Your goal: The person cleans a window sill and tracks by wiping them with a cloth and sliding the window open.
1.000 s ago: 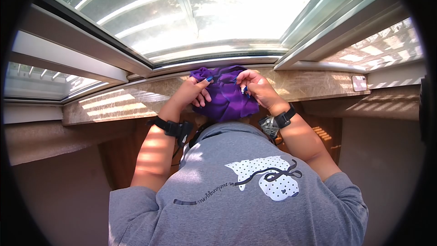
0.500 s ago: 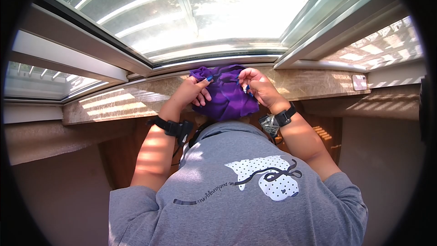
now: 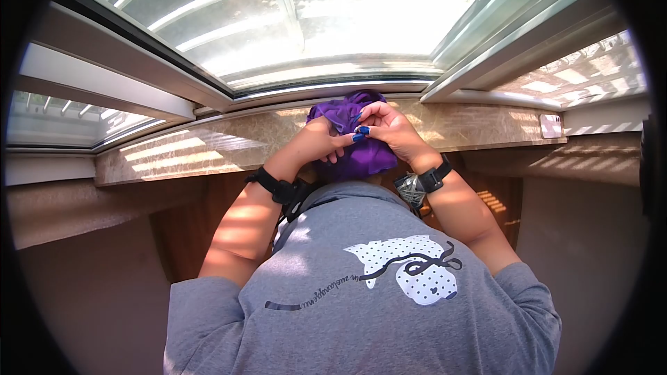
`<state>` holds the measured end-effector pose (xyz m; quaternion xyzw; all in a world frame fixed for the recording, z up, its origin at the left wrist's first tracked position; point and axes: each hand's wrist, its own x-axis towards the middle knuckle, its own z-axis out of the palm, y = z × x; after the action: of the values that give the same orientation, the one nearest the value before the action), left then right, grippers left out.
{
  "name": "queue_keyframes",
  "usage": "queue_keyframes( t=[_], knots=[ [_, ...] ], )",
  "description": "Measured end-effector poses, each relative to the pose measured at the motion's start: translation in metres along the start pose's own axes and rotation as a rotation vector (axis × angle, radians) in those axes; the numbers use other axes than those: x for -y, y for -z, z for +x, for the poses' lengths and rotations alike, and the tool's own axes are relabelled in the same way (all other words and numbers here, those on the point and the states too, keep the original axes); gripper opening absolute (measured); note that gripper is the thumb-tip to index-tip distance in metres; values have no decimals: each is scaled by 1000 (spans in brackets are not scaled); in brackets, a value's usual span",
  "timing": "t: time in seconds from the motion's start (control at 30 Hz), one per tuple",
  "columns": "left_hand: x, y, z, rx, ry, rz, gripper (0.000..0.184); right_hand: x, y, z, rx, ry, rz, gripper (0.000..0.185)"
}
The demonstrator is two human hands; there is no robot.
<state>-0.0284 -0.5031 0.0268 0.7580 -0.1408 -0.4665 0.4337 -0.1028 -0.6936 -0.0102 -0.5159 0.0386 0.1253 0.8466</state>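
A bunched purple cloth (image 3: 368,158) is in front of my chest, at the edge of the sill. My left hand (image 3: 323,142) is closed on the cloth from the left, thumb pointing right and some fingers tucked into the folds. From the right, my right hand (image 3: 391,130) pinches thumb and forefinger together over the cloth, close beside the left thumb tip. Whatever lies in that pinch is too small to make out. Both hands have blue nails.
A marble windowsill (image 3: 451,126) runs under a large window (image 3: 361,28). A phone (image 3: 550,126) lies at its right end. I wear black wrist straps (image 3: 278,187), and a grey shirt (image 3: 389,326) fills the lower view. Curtains hang on both sides.
My left hand has moved right, bringing its thumb up to my right fingertips. The cloth's left side has been drawn inward and bunched. My right thumb has swung left.
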Motion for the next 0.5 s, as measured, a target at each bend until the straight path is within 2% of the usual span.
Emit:
queue_keyframes(
  t=[0.5],
  knots=[
    [6,5,3,44,23,-38,25,-8,0,4,28,38,-74,25]
  ],
)
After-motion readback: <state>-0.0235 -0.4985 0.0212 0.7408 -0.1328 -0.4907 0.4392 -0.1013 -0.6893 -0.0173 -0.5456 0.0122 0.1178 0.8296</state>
